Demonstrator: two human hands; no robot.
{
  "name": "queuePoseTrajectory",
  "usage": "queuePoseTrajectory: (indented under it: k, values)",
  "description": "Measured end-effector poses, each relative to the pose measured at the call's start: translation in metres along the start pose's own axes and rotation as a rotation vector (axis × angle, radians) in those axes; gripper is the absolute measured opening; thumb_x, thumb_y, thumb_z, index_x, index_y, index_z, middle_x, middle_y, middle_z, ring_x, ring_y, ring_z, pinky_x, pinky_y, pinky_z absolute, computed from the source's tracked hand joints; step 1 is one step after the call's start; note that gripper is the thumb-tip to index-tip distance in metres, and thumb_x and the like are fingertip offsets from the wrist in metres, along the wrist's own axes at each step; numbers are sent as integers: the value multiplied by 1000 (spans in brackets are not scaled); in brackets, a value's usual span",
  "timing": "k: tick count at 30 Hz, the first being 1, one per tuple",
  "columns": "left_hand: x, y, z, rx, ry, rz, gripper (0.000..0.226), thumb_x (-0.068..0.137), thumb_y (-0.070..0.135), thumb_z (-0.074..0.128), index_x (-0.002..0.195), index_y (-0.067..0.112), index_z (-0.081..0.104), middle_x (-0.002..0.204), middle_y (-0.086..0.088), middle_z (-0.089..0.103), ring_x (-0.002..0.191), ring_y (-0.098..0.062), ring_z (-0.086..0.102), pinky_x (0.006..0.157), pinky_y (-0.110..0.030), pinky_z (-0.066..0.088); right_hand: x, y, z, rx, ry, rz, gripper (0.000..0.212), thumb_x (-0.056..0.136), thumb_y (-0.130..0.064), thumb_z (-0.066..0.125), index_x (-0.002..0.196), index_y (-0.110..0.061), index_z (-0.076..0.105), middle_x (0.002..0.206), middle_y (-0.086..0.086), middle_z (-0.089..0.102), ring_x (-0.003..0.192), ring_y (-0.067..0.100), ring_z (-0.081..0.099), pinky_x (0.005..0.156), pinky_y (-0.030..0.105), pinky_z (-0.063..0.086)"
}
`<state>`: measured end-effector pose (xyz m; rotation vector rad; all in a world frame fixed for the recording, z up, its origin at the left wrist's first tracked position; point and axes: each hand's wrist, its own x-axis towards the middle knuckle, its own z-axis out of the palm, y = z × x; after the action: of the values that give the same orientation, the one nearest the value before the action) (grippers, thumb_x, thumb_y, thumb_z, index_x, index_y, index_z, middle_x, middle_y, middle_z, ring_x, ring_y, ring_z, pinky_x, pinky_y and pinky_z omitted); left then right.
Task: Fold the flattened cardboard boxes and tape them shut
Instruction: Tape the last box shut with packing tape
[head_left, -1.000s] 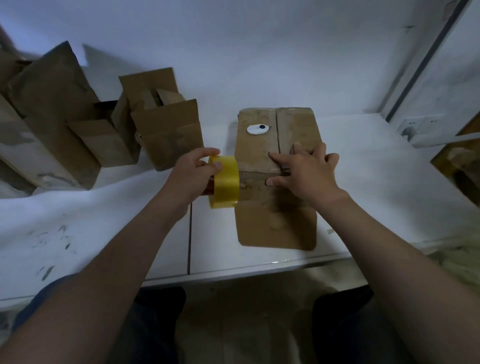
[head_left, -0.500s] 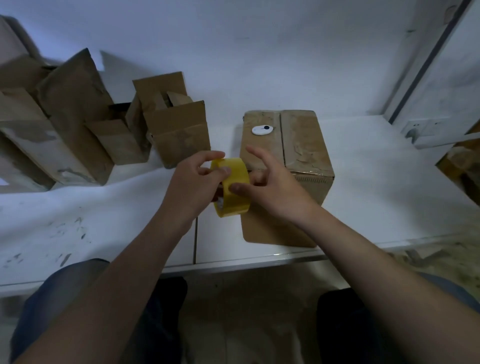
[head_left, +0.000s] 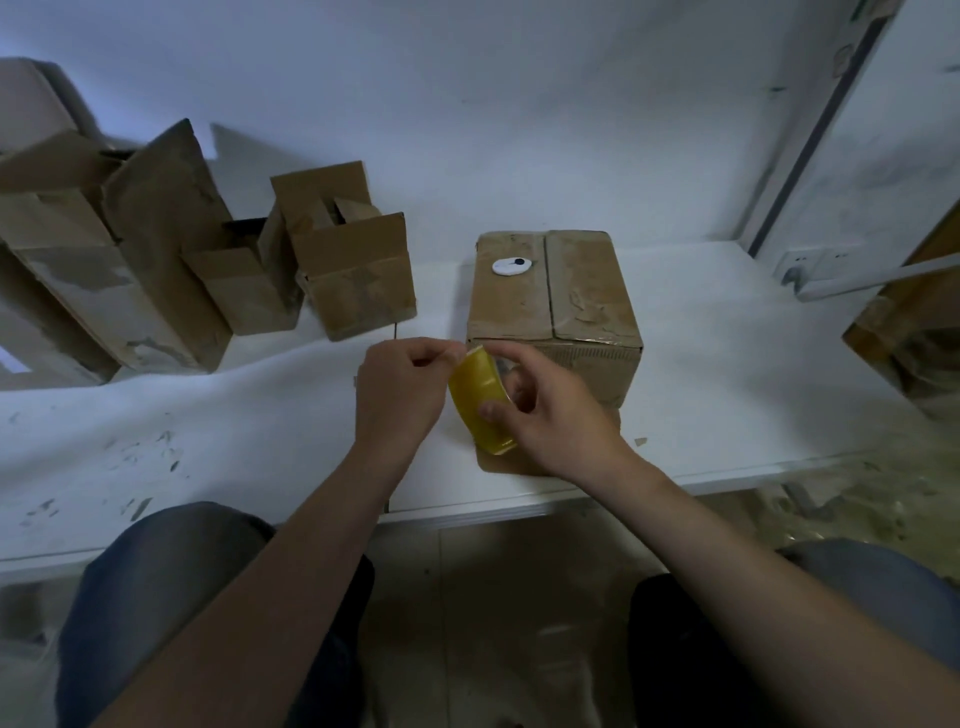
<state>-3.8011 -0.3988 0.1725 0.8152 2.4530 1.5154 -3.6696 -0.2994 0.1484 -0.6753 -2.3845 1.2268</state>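
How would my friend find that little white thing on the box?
On the white table, find the closed cardboard box. On its top, left of the seam, lies a small white oval disc with a dark dot; the open boxes beside it carry none.

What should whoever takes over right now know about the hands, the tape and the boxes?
Right hand grips the yellow tape roll; left hand pinches at its top edge, seemingly the loose end.
The box stands on the table just behind the hands, top flaps folded shut, a small white object lying on it.
Done: this box is folded. Whether its top seam is taped I cannot tell.
To do: tape it; open boxes stand beyond the left hand.
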Motion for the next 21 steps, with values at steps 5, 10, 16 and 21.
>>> queuePoseTrajectory:
  k: [5,10,16,21]
  values:
    - [0,7,11,-52,-57,-12,21,95,32,65,108,21,78,102,6,76,89,-5,64,83,-28,51,-1,10,-3,-76,53,42,63,88,-39,74,140,-49,41,98,-17,56,111,26,57,91,47,55]
    - [5,6,17,-26,-110,-9,17,95,25,65,106,21,78,103,5,74,93,-7,65,87,-25,52,-1,12,-6,-143,68,56,63,89,-41,73,141,-48,40,106,-15,58,111,24,57,92,46,55]
    - [2,12,25,38,-100,88,10,93,26,69,99,28,77,90,18,68,79,7,58,66,-1,36,2,13,-1,-171,53,77,57,93,-41,67,146,-39,45,108,-15,63,109,22,59,96,51,52]
    - [6,11,25,-218,-125,-19,18,92,16,69,87,32,73,94,12,73,94,-11,69,87,-32,58,4,10,-10,-134,26,111,58,95,-38,65,148,-41,41,109,-15,62,115,22,57,104,55,45]
